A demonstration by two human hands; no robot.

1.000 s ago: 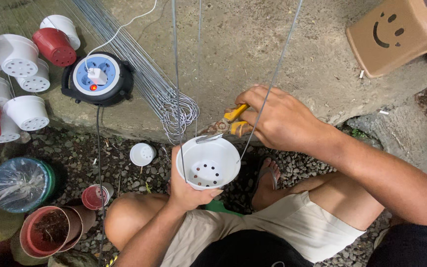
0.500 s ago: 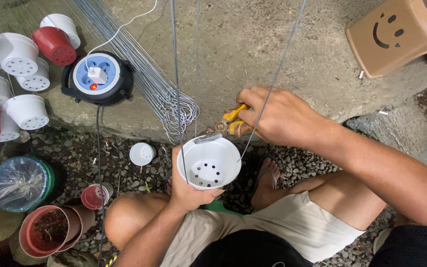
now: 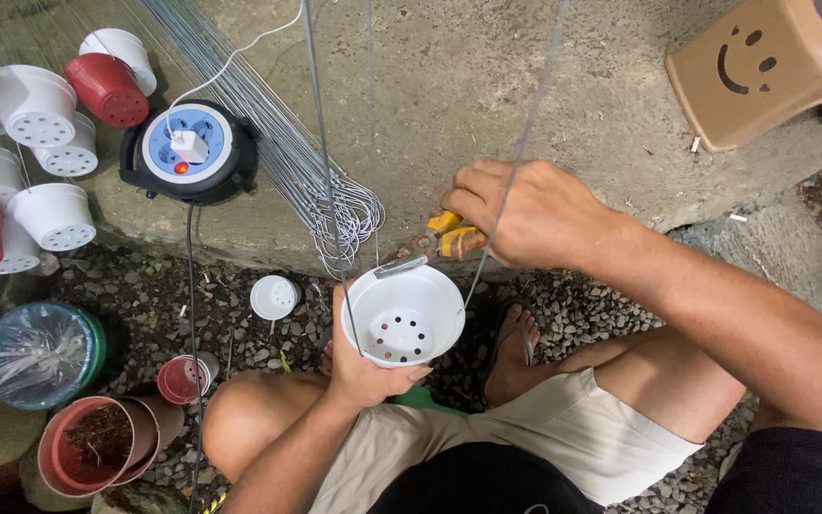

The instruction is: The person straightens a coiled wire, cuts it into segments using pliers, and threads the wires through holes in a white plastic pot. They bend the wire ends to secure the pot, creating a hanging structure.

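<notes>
nothing is shifting since before: the left hand [image 3: 359,366] is gripping the white pot [image 3: 403,314], the right hand [image 3: 525,214] at 1 o'clock squeezing yellow-handled pliers [image 3: 435,243] on its rim.

Beige shorts [image 3: 525,447], black flip-flop [image 3: 516,338]

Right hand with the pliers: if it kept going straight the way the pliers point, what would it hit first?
Probably the white pot's rim: the right hand aims the pliers down-left, their tip already at it. Depth is hard to judge.
</notes>
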